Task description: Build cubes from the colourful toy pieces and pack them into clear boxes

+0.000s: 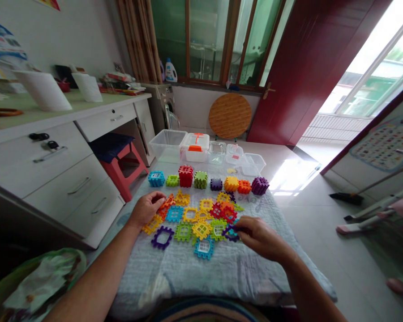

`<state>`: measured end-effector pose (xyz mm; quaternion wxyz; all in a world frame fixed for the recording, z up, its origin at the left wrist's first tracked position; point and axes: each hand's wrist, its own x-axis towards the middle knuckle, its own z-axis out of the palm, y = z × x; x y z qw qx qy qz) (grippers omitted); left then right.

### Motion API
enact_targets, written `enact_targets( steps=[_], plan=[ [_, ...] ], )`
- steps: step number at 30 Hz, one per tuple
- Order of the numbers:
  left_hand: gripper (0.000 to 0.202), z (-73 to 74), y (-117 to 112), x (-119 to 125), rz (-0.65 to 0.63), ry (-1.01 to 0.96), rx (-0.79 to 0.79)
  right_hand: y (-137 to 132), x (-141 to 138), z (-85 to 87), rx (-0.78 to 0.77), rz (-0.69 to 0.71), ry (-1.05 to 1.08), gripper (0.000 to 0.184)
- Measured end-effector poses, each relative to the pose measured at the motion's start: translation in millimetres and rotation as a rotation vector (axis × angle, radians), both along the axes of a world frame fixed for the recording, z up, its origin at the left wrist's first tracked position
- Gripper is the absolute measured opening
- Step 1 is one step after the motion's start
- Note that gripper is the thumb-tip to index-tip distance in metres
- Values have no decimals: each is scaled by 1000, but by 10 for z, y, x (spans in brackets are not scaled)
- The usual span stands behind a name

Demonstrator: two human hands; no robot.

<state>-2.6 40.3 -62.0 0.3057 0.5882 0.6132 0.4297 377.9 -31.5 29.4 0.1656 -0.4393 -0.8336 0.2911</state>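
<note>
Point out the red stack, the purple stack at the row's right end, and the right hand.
Red stack (186, 177): head view, middle of its near side.
Purple stack (260, 186): head view, middle of its near side.
Right hand (262, 237): head view, back of the hand.

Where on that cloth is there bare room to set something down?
Most room is on the cloth between the nearest blue tile and the cloth's near edge; a smaller patch lies between the purple stack and right hand. It's crowded between the hands, with loose tiles, and at the far end, with plastic boxes.
</note>
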Motion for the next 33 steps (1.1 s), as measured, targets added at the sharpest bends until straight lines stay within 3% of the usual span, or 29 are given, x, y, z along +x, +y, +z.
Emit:
enact_targets(
  steps=[6, 8, 12, 14, 22, 27, 33],
  plan=[
    [26, -2, -4, -8, 1, -1, 3, 413, -34, -312, -201, -191, 288, 24],
    [26, 15, -9, -1, 5, 7, 3, 474, -72, -409, -123, -243, 239, 25],
    [26, 33, -15, 6, 3, -1, -2, 487, -97, -549, 179, -340, 92, 24],
    [26, 27, -13, 6, 0, -5, -7, 468, -84, -596, 241, -351, 75, 24],
    [26, 8, -7, 0, -2, -13, -7, 376, -111, -658, 350, -276, -39, 46],
    [25, -4, -12, -2, 0, -12, -4, 364, -158, -670, 353, -305, -31, 36],
    [25, -16, -6, -11, -15, -4, 2, 362, -175, -672, 359, -273, 30, 39]
  ],
)
